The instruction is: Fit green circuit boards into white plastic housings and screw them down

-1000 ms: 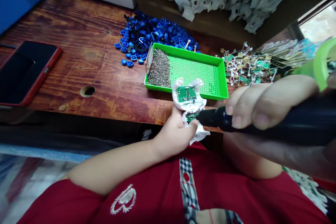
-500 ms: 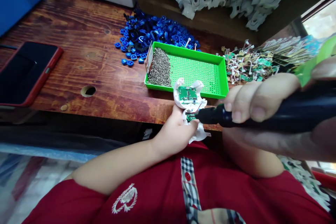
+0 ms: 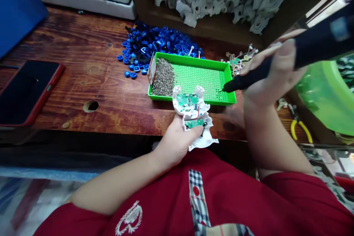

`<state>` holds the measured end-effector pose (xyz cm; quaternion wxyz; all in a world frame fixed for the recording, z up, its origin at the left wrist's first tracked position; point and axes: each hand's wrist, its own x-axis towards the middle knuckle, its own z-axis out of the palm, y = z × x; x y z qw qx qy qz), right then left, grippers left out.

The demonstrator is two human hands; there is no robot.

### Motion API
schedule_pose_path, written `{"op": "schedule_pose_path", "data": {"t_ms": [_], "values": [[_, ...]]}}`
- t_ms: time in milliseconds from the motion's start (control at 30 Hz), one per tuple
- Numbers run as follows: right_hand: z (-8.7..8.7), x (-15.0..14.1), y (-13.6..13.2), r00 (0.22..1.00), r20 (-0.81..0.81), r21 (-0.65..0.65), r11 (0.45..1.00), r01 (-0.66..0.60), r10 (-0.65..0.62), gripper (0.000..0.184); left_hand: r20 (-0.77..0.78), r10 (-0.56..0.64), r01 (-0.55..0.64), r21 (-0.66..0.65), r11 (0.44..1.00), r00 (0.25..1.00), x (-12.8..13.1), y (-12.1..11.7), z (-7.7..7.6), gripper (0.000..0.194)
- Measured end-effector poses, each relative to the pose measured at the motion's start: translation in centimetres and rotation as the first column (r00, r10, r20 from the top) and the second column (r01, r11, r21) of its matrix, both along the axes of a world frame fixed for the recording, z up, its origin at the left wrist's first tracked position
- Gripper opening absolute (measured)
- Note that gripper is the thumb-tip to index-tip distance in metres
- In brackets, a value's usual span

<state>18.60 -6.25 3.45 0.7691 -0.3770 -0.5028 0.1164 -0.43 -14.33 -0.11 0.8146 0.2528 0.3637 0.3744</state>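
Head cam, wht shells (image 3: 203, 142), grn PCBs (image 3: 188, 99) inside

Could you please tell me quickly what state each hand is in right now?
Left hand: closed, holding the white casing, thumb on its lower part.
Right hand: closed around the black screwdriver.

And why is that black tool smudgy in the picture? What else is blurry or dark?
In the head view, the black tool is soft, maybe motion blur, and its pale label can't be read; in that view the right hand looks slightly soft, while the white plastic parts in the left hand are clearer; there too, it's dark under the wooden table.
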Motion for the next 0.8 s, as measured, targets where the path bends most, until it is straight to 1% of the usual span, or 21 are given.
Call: {"op": "schedule_pose_path", "data": {"t_ms": [33,67,133,267,333,433,667,800], "values": [[-0.5,-0.1,0.7,1.000,-0.001,0.049,0.999,0.012,-0.012,0.023,-0.027,0.008,-0.008,0.013,1.000,1.000,-0.1,0.0,-0.2,0.036],[-1.0,-0.1,1.3,1.000,0.006,0.068,0.998,0.012,-0.012,0.024,-0.051,0.018,-0.016,0.023,1.000,0.999,-0.2,0.1,-0.3,0.038],[-1.5,0.1,2.1,0.999,0.034,0.029,1.000,-0.005,0.004,0.026,-0.074,0.034,-0.031,0.039,0.999,0.997,-0.4,0.3,-0.6,0.040],[-1.9,0.7,3.0,0.999,0.043,-0.027,0.999,0.026,-0.025,0.029,-0.064,0.048,-0.044,0.075,0.996,0.997,-0.5,0.5,-0.9,0.041],[-2.1,0.8,3.2,0.998,0.054,-0.054,0.998,0.029,-0.026,0.028,-0.065,0.045,-0.039,0.088,0.995,0.997,-0.5,0.5,-0.9,0.041],[-2.4,0.6,3.3,0.998,0.058,-0.049,0.999,0.021,-0.018,0.027,-0.071,0.033,-0.026,0.097,0.995,0.997,-0.5,0.6,-1.0,0.042],[-2.3,0.3,3.2,0.999,0.008,-0.001,0.999,-0.044,0.044,0.023,-0.078,0.008,0.002,0.129,0.992,0.997,-0.4,0.8,-1.1,0.060],[-2.3,0.3,3.1,0.998,0.055,-0.032,0.999,-0.030,0.031,0.023,-0.051,-0.013,0.020,0.151,0.988,0.999,-0.5,0.9,-1.1,0.058]]}}
